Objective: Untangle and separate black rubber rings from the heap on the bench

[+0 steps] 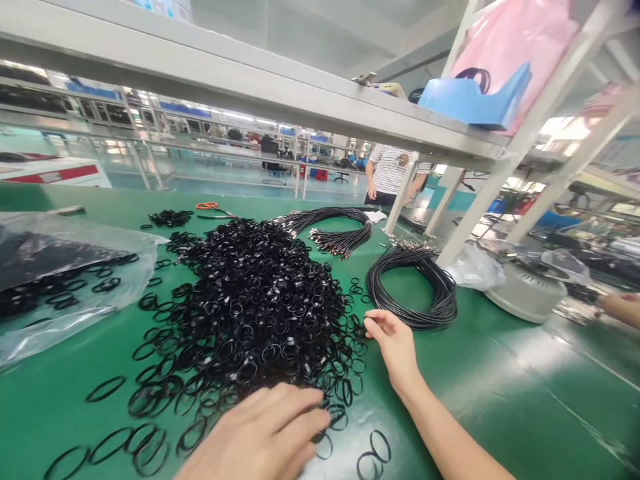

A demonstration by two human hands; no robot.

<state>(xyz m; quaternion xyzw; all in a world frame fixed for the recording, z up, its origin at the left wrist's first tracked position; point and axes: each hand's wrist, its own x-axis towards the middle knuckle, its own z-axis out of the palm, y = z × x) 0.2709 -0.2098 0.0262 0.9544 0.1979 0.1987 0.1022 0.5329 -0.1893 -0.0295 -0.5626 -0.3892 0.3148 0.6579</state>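
A large heap of thin black rings (260,287) lies on the green tabletop, with loose ones scattered around its edges. My left hand (270,433), slightly blurred, reaches over the heap's near edge with its fingers stretched to the right. Some rings lie under and beside those fingertips. My right hand (393,343) is at the heap's right edge, thumb and forefinger pinched together next to a few black rings (357,325). What the pinch holds, if anything, cannot be made out. Just beyond that hand rests a coil of black cables (440,303).
A clear plastic bag (125,293) of rings lies left. Behind the heap are orange-handled scissors (207,206) and bundled cables (350,233). A grey round housing (525,290) stands right, near another person's hand (623,308). A white shelf (300,93) spans overhead; a person in stripes (393,170) stands beyond.
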